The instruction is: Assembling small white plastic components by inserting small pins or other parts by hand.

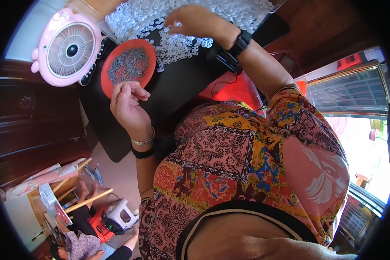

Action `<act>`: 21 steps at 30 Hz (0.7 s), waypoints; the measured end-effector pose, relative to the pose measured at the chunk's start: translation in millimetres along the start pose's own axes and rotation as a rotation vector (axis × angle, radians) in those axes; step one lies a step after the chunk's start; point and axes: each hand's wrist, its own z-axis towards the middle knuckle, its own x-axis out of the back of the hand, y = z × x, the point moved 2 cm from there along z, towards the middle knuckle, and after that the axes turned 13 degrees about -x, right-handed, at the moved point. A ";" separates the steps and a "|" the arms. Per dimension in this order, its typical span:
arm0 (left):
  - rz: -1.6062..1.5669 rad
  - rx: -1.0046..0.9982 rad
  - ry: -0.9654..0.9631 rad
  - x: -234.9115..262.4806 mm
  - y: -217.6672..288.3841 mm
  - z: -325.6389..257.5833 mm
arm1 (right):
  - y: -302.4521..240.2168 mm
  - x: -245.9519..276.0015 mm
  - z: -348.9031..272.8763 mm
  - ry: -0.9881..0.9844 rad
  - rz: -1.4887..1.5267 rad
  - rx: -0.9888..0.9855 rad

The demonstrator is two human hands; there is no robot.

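Note:
My left hand [130,106] is over the near edge of a red plate [105,82], its thumb and fingers drawn together. Whatever lies between those fingertips is too small to make out. Many small grey screw-like pieces [130,63] lie spread on the plate. Farther off and to the right, my right hand [195,21] hovers at a large pile of small whitish see-through plastic pieces [136,19]. Its fingers reach leftward with a gap between them, and nothing shows in them. Loose plastic pieces [173,52] trail from the pile toward the plate.
A pink animal-shaped fan [67,47] stands left of the plate. All this rests on a dark table [169,86]. Red material [234,89] hangs at its near right side. At the lower left, another person [82,245] is near a white and red object [119,216].

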 end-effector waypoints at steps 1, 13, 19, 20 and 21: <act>0.003 0.004 0.009 4.4 0.3 -1.0 | -7.4 -5.7 0.3 -0.225 -0.141 -0.051; 0.007 0.134 0.039 11.5 -20.2 -2.1 | 7.5 -41.3 0.9 -0.344 -0.279 -0.044; 0.121 0.133 -0.037 5.9 -20.7 -5.6 | -22.3 -21.6 -10.4 -0.636 0.640 -0.229; 0.117 0.146 -0.081 4.8 -21.0 -5.7 | -28.2 -19.5 -14.1 -0.714 0.785 -0.282; 0.113 0.159 -0.121 5.4 -22.6 -5.7 | -41.9 -13.3 -16.5 -0.685 0.878 -0.307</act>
